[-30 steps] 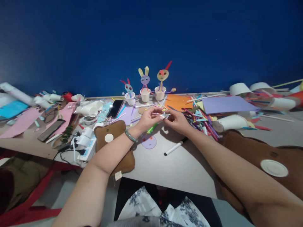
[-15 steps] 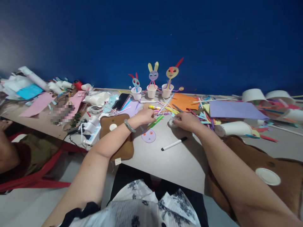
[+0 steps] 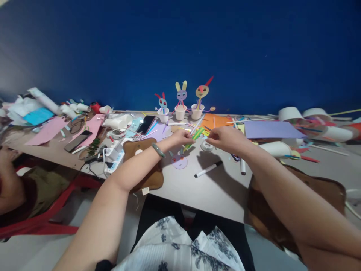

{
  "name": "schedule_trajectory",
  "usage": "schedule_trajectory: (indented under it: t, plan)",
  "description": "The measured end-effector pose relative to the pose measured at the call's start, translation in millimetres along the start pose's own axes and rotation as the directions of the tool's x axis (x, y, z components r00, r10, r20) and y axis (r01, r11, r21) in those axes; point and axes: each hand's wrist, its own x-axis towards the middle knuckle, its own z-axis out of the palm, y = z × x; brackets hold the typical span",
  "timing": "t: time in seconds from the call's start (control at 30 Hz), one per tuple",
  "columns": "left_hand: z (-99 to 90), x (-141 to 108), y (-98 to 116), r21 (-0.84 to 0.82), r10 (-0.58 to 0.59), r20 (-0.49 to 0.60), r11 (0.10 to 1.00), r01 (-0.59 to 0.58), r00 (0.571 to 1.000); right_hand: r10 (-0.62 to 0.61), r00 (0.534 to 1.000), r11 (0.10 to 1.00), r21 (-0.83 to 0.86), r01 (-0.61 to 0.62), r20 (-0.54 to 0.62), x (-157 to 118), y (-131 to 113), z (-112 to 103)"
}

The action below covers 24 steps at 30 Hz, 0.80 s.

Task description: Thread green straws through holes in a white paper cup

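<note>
With neither grip discernible, the left hand [image 3: 181, 137] by the green strips [image 3: 197, 134] and right hand [image 3: 227, 138] by the tape [image 3: 207, 147] were best steadied.

Blue wall [image 3: 180, 45] behind dark phone [image 3: 146, 124]; red chair [image 3: 39, 223] at lower left.

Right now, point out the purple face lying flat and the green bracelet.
Purple face [image 3: 179, 162]: head view, middle of its disc.
Green bracelet [image 3: 158, 150]: head view, visible middle of its band.

Grey table [image 3: 180, 183], tape roll [image 3: 207, 148], purple paper face [image 3: 179, 162], white marker [image 3: 208, 169]
</note>
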Motion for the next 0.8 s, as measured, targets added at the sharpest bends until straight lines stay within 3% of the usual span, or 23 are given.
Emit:
schedule_trajectory:
  t: [0.1,0.2,0.27,0.33,0.6,0.8]
  plan:
    - [6.6,-18,10,-0.278,0.046,0.035,0.960,-0.034,0.998,0.018,1.000,0.936,0.351,-0.011,-0.016,-3,3,8]
    - [14.7,-33,15,-0.372,0.095,-0.003,0.924,-0.089,0.995,0.067,0.998,0.649,0.759,-0.050,0.009,-14,-1,23]
    - [18.2,-39,17,-0.380,0.136,0.001,0.916,-0.125,0.991,0.105,0.993,0.474,0.880,-0.009,-0.047,-23,-7,34]
    - [20.4,-42,17,-0.398,0.140,0.032,0.910,-0.116,0.990,0.130,0.986,0.375,0.926,0.049,-0.105,-30,-12,44]
    - [32.0,-43,4,-0.497,0.089,0.121,0.868,-0.017,0.989,0.121,0.979,0.227,0.965,0.131,-0.161,-35,-5,72]
    - [40.0,-47,-2,-0.515,0.054,0.162,0.856,0.037,0.985,0.075,0.989,0.276,0.956,0.100,-0.125,-41,2,78]
